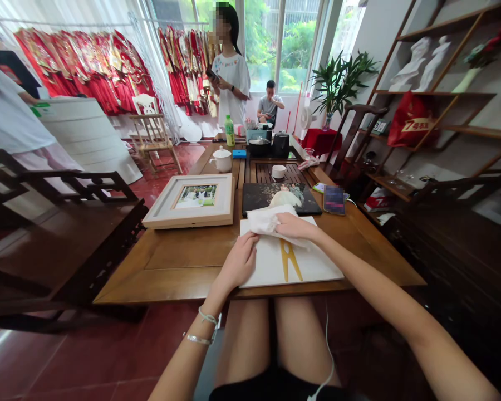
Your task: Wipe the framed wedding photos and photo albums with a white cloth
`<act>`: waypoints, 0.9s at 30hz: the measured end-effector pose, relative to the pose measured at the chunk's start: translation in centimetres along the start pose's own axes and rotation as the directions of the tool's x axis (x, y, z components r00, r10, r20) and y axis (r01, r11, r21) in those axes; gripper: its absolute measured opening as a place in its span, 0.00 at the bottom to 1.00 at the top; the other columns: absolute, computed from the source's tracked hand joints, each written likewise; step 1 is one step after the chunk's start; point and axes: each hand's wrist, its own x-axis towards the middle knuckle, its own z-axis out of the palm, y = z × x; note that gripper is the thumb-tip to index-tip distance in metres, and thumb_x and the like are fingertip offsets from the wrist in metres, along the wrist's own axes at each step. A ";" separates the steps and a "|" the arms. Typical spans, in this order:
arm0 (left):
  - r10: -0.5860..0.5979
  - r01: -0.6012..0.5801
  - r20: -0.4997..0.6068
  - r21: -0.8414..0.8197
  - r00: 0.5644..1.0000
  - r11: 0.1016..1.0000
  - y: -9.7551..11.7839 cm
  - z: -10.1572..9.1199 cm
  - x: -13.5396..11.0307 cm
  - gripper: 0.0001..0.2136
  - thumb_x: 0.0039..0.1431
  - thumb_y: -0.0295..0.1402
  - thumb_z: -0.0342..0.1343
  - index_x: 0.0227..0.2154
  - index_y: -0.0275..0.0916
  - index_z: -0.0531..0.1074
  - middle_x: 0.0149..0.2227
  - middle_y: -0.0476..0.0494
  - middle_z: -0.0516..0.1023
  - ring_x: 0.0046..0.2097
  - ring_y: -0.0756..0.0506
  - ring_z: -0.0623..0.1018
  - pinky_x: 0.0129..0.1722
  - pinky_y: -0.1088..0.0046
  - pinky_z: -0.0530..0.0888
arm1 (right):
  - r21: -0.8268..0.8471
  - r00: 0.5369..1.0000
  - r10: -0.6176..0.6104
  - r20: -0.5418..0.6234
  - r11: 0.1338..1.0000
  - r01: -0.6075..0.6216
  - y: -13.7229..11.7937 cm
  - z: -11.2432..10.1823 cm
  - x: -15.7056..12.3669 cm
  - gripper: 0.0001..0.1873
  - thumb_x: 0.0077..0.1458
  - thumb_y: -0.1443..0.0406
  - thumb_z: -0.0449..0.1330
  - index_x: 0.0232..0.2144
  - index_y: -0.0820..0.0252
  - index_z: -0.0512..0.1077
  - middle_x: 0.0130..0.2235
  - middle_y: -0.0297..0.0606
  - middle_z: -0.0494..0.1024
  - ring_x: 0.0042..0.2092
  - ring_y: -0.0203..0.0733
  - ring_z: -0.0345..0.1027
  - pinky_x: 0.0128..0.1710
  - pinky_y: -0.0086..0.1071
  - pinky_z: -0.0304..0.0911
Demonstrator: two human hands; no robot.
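Observation:
A white board (313, 267) with a yellow mark lies flat at the near edge of the wooden table (183, 262). My left hand (240, 262) rests on its left edge with the fingers curled over it. My right hand (294, 225) presses a crumpled white cloth (265, 220) onto the board's far part, fingers closed on the cloth. Just beyond the board lies a dark photo panel (275, 197), and to the left a cream-framed photo (194, 199).
A phone (334, 199) lies right of the dark panel. Farther along the table are a white teapot (221, 160), a cup (279, 171), a green bottle (230, 131) and a tea tray (271, 170). Dark wooden chairs flank the table. One person stands, another sits by the window.

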 end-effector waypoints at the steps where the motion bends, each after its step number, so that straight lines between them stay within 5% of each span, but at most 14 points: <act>1: -0.001 0.001 -0.005 0.000 1.000 1.000 -0.1 0.1 0.0 0.16 0.65 0.28 0.41 0.52 0.36 0.66 0.59 0.34 0.67 0.63 0.40 0.63 0.64 0.50 0.59 | -0.008 0.999 0.029 -0.021 1.000 -0.029 0.9 -0.3 -1.1 0.14 0.46 0.71 0.52 0.34 0.64 0.75 0.41 0.45 0.81 0.43 0.50 0.72 0.44 0.34 0.65; 8: -0.006 0.006 -0.015 0.002 1.000 1.000 -0.5 0.4 -0.1 0.16 0.65 0.27 0.42 0.53 0.36 0.66 0.60 0.34 0.66 0.65 0.41 0.62 0.64 0.49 0.58 | -0.036 0.966 0.184 -0.183 0.980 -0.194 4.8 -1.2 -7.7 0.26 0.45 0.71 0.50 0.48 0.62 0.72 0.51 0.47 0.76 0.55 0.57 0.66 0.57 0.50 0.58; 13: -0.022 0.022 -0.013 0.011 1.000 1.000 -0.2 0.4 -0.1 0.16 0.65 0.27 0.42 0.53 0.36 0.66 0.61 0.34 0.65 0.65 0.41 0.61 0.65 0.50 0.57 | -0.071 0.983 0.098 -0.158 0.991 -0.110 2.7 0.1 -13.1 0.36 0.40 0.73 0.50 0.55 0.62 0.67 0.58 0.46 0.69 0.62 0.53 0.57 0.64 0.52 0.46; 18: -0.040 0.040 -0.006 0.014 0.999 0.999 -0.1 0.4 -0.1 0.17 0.65 0.28 0.41 0.53 0.35 0.66 0.61 0.34 0.65 0.65 0.40 0.61 0.65 0.50 0.56 | -0.060 1.000 0.026 -0.001 0.998 -0.026 0.4 -1.1 -17.8 0.35 0.41 0.72 0.52 0.56 0.57 0.68 0.59 0.42 0.68 0.61 0.52 0.60 0.61 0.46 0.56; 23: -0.033 0.033 -0.018 0.001 0.999 0.999 -0.2 0.4 -0.2 0.16 0.65 0.28 0.42 0.53 0.36 0.67 0.61 0.35 0.65 0.65 0.41 0.61 0.65 0.51 0.56 | 0.014 0.992 0.051 -0.115 0.999 -0.050 1.8 -1.2 -13.8 0.30 0.46 0.69 0.53 0.55 0.61 0.67 0.55 0.46 0.72 0.57 0.54 0.65 0.59 0.47 0.59; 27: -0.050 0.050 0.007 -0.009 0.999 0.999 -0.2 0.3 -0.1 0.17 0.65 0.28 0.41 0.54 0.35 0.66 0.61 0.34 0.64 0.65 0.41 0.60 0.66 0.51 0.55 | -0.035 0.973 0.041 -0.225 0.998 -0.051 2.5 0.8 -8.1 0.34 0.42 0.71 0.53 0.55 0.67 0.65 0.60 0.52 0.66 0.62 0.56 0.55 0.62 0.52 0.50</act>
